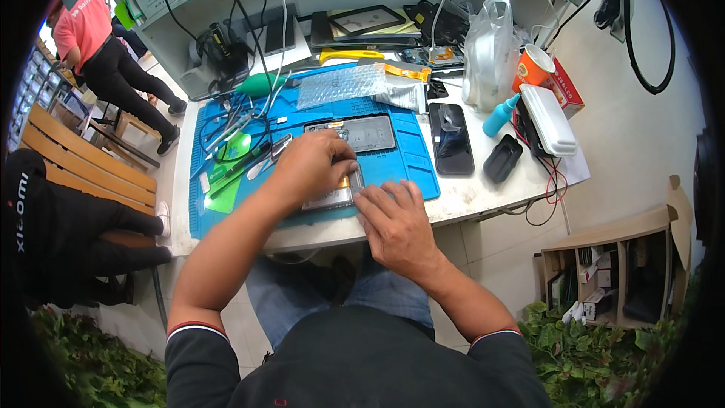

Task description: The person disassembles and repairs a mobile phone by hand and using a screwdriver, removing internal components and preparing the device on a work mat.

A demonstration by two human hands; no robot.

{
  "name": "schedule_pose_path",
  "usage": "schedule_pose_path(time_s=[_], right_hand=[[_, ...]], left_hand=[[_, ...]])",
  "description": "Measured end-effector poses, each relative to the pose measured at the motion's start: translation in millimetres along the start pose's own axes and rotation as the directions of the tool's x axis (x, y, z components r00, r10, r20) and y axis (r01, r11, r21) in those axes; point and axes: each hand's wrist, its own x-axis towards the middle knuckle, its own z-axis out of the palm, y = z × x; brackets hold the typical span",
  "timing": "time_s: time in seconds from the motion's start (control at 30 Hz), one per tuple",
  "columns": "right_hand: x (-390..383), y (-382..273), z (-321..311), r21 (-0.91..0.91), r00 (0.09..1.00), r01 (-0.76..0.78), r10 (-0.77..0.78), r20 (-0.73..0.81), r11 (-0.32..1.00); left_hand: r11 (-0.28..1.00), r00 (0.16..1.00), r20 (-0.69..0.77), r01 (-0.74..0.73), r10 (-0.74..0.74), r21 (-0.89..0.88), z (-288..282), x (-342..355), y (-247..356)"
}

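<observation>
An opened phone (329,200) lies on a blue work mat (414,174), a silvery battery-like block showing in it. My left hand (317,165) bends over its upper part with fingers pinched together; whatever is between the fingertips is hidden. At the phone's right edge, my right hand (399,221) rests with curled fingers, gripping the edge. Just beyond my hands lies a dark grey phone housing (368,134), its inner side up. To the left are a dark-handled screwdriver (249,159) and a green card (223,198).
A dark phone (451,140), black tray (503,159), blue bottle (500,115), white case (549,121) and orange cup (532,66) stand right. Bubble wrap (340,87), a green blower (258,85) and cables lie behind. Two other people are at the left, near a wooden bench (91,155).
</observation>
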Motion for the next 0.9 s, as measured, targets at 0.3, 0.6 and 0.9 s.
schedule_pose_path(time_s=[0.3, 0.6, 0.9], right_hand=[[5, 4, -1, 0.006, 0.999, 0.006, -0.006, 0.046, 1.0], [13, 10, -8, -0.036, 0.987, 0.028, -0.021, 0.16, 0.999], [18, 18, -13, 0.04, 0.98, 0.065, -0.071, 0.188, 0.997]], left_hand=[[0.995, 0.995, 0.021, -0.098, 0.098, 0.0, 1, 0, -5], [0.977, 0.986, 0.032, -0.169, 0.167, 0.131, -16, 18, -6], [0.943, 0.957, 0.011, -0.288, 0.29, 0.167, -20, -22, -7]])
